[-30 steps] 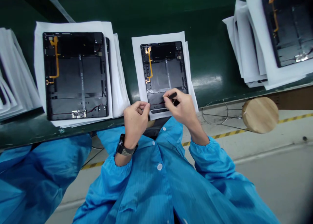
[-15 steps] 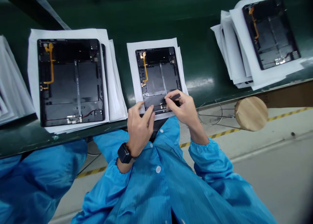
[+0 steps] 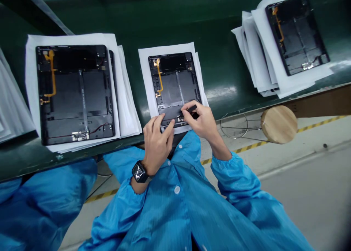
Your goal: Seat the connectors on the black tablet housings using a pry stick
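Your right hand [image 3: 201,120] pinches a black strip [image 3: 192,108], the circuit board [image 3: 180,118] between it and your splayed left hand [image 3: 158,138].

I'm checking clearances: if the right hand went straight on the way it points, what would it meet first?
Likely the orange cable inside the open device; depth is unclear, so the right hand might brush the dark panel first.

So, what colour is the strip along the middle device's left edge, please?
The strip is orange; head view.
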`<state>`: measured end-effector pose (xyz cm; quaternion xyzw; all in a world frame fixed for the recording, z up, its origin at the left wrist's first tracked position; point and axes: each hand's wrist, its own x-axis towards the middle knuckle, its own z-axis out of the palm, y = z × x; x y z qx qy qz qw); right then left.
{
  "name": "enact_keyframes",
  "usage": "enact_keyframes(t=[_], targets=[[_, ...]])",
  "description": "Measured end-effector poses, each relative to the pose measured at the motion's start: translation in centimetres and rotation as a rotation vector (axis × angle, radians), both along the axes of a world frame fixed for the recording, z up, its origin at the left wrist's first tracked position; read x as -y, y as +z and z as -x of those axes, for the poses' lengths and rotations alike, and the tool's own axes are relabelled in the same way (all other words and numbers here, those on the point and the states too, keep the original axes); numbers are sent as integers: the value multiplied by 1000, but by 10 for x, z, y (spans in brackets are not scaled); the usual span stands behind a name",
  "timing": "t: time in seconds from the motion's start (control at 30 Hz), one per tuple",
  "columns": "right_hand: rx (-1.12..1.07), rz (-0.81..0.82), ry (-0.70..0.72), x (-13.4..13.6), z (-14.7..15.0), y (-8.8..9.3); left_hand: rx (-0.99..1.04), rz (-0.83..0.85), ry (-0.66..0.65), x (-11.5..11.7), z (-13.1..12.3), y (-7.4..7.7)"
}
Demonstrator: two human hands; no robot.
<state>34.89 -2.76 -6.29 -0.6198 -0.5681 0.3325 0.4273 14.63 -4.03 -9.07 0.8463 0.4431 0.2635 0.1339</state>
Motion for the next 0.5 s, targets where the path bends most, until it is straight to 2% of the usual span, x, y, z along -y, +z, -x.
enact_keyframes(t=[0.27, 0.4, 0.5], targets=[[84, -50, -39, 7, 6, 0, -30, -2, 27, 1, -5, 2], [92, -104, -119, 13, 15, 1, -75, -14, -4, -3, -4, 3], [62, -92, -116, 14, 17, 0, -62, -22, -20, -7, -1, 3]])
